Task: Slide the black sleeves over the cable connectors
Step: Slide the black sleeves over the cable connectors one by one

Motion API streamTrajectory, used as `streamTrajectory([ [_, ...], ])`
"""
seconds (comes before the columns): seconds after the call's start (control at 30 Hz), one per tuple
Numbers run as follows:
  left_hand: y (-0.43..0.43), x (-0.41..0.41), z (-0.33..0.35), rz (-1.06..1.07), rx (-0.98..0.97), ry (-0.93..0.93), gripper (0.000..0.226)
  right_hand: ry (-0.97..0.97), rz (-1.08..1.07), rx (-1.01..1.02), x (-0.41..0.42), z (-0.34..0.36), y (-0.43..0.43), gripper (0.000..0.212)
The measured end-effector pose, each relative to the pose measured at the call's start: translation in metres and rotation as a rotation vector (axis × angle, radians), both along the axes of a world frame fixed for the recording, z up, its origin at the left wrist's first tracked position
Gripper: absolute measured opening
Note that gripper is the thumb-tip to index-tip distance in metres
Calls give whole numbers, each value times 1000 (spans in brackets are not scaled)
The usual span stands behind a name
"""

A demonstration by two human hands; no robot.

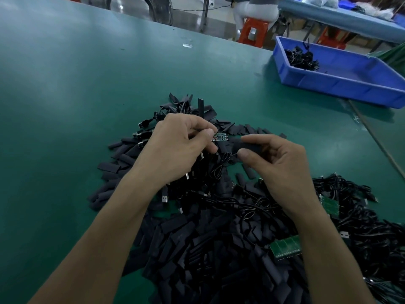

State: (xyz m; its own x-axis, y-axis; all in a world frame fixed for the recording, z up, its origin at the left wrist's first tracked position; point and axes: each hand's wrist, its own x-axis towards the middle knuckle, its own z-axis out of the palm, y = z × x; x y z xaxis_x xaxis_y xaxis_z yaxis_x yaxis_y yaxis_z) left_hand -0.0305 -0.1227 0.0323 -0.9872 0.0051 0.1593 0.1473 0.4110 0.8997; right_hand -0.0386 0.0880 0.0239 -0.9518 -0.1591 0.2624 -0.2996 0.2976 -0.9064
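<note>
The left hand (pixel 179 150) pinches a small green circuit-board connector (pixel 220 137) at mid-frame, bare end pointing right. The right hand (pixel 280 167) grips a flat black sleeve (pixel 248 145) just beside it, mouth facing the board, seemingly aligned for sliding on.

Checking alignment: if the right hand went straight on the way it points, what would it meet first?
Probably the circuit board pinched in the left hand; the black sleeve in the right hand aims at its end, though depth is unclear.
</note>
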Motion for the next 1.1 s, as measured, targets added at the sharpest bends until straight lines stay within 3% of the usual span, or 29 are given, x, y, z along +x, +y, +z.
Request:
streamTrajectory([
  [0.67, 2, 4, 10, -88, 202, -72, 15, 133, -125, -90, 7, 3, -12, 6],
  [1.1, 4, 4, 10, -57, 209, -84, 14, 158, -196, -129, 10, 5, -19, 18],
])
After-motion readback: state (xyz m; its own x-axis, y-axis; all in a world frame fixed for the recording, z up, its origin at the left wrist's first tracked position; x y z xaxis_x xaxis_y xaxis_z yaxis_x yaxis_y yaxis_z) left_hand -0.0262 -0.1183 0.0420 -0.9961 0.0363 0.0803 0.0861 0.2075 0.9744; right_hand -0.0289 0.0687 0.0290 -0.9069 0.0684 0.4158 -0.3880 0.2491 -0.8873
